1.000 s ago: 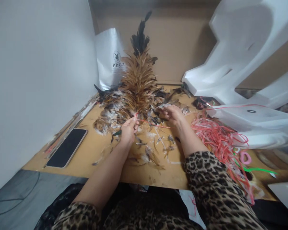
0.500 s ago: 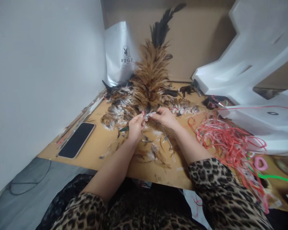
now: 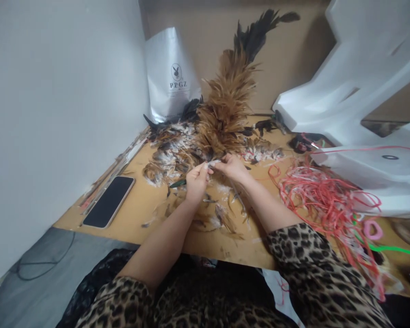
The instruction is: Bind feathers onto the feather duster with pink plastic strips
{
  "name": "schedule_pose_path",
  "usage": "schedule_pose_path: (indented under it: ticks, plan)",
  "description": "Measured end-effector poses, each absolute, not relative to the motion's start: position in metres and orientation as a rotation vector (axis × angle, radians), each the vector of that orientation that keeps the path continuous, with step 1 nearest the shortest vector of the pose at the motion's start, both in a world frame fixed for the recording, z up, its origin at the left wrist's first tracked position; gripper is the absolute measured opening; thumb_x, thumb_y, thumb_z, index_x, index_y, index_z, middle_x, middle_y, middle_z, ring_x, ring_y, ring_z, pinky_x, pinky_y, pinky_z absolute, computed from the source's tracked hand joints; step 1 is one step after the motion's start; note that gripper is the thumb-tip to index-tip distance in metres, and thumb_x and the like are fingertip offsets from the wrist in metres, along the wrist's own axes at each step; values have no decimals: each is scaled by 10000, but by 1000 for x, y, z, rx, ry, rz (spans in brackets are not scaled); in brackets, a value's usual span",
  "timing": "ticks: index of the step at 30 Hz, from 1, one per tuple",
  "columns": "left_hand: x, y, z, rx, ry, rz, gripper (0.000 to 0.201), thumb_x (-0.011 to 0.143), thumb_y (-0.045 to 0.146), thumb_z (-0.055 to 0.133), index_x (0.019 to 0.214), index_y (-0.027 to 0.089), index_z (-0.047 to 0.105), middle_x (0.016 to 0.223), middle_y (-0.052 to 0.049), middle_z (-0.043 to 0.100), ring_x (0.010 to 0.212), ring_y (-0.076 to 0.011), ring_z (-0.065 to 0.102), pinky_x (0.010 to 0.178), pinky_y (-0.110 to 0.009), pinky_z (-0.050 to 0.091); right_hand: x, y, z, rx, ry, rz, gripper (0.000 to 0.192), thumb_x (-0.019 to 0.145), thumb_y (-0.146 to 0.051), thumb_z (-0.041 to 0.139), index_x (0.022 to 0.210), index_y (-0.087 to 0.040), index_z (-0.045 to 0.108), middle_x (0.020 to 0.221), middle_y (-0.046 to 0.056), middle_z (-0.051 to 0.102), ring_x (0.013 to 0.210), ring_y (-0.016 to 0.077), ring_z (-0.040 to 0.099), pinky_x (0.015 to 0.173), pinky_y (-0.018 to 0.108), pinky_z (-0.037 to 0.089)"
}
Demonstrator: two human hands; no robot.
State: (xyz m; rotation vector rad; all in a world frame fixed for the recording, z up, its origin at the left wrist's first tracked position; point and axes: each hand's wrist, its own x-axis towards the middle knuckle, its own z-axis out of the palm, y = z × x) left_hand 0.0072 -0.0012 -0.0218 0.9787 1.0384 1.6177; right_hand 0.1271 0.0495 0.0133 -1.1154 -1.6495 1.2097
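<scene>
A tall plume of brown feathers (image 3: 227,98) with a dark feather tip (image 3: 254,38) rises just beyond my hands and leans right. My left hand (image 3: 197,180) is closed in a pinch at the plume's base, on its pale lower end. Beside it, my right hand (image 3: 234,167) pinches at the same whitish base; the exact part between its fingers is too small to make out. Loose brown and white feathers (image 3: 164,159) lie in heaps to the left. A few scattered feathers (image 3: 222,216) rest below my hands on the table (image 3: 140,223).
A phone (image 3: 109,202) lies at the left. Behind stands a silver bag (image 3: 171,75). Tangled red strings (image 3: 323,196) spread over the right side, beside a pink ring (image 3: 372,230) and white foam-like pieces (image 3: 310,107). A white wall (image 3: 64,100) bounds the left.
The plume has tilted over to the right, its dark tip swinging right and slightly down. Both hands stay together at its base, with the left shifted slightly right.
</scene>
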Motion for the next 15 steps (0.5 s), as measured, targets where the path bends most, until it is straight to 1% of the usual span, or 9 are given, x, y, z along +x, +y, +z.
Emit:
schedule_pose_path:
  ticks: [2,4,8,13,15]
  plan:
    - [7,-2,-21,983,1045,1625,377,742,503,613,690,130,604,504,36,463,400,-31,306,399,-188,215,126,50,10,-1101,-1634,1208,253,618,-361,671,723,-131,645,736,46,677,661,142,570,641,247,433]
    - [7,-2,-21,992,1053,1631,376,746,501,610,680,131,602,492,39,447,403,-33,307,400,-188,214,124,50,8,-1086,-1602,1239,241,614,-357,669,706,-136,643,727,48,677,674,150,578,648,249,439]
    - [6,-2,-22,1001,1064,1631,383,754,495,604,647,127,593,463,47,412,399,-32,301,398,-184,204,120,48,5,-1067,-1528,1328,244,585,-363,676,665,-136,633,678,44,662,622,139,560,621,247,434]
    - [4,1,-23,984,1068,1623,368,740,481,625,654,123,602,461,47,419,395,-30,303,392,-177,205,117,45,7,-1119,-1523,1311,301,587,-407,683,683,-125,645,662,37,653,567,116,520,573,238,408]
    - [2,1,-22,947,1070,1614,367,733,482,629,653,125,598,465,47,418,394,-30,308,389,-173,211,116,42,10,-1151,-1526,1252,299,593,-413,681,672,-129,632,636,26,636,556,109,504,571,239,403]
